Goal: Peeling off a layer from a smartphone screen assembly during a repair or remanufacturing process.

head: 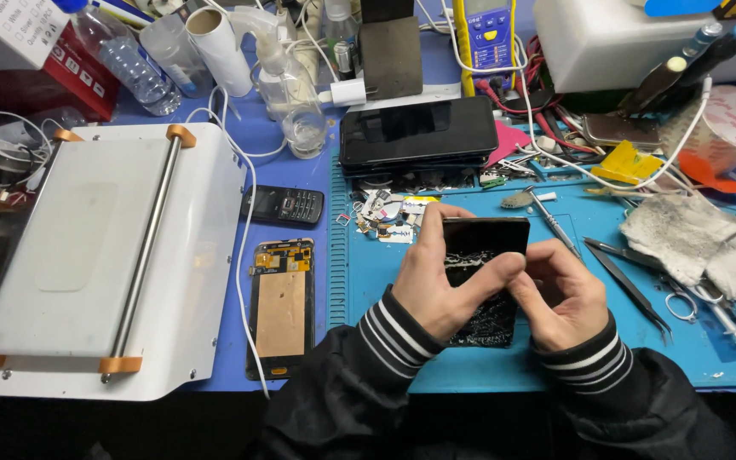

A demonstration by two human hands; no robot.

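I hold a cracked phone screen (485, 281) over the blue work mat (436, 375), its dark glass standing lengthwise away from me, the lower part webbed with white fractures. My left hand (440, 277) wraps the screen's left edge, fingers curled behind it and the thumb laid across the front near the middle. My right hand (562, 294) closes on the right edge, fingers bent inward and pressed together against the glass beside my left thumb; both hands grip the screen, neither is spread.

Just left of the mat, on the blue table (287, 175), lies a bare display assembly (281, 308) with a copper-coloured back, and above it a small black keypad phone (284, 205). Further left stands a white screen separator machine (100, 255) with a metal bar across its plate. Beyond my hands, at the far edge of the mat, a dark smartphone (417, 129) rests on a stack, with small loose parts (382, 217) scattered before it. To my right lie black tweezers (628, 277), a pair of scissors (709, 300) and a soiled white cloth (696, 243). A yellow multimeter (485, 38) stands at the back.
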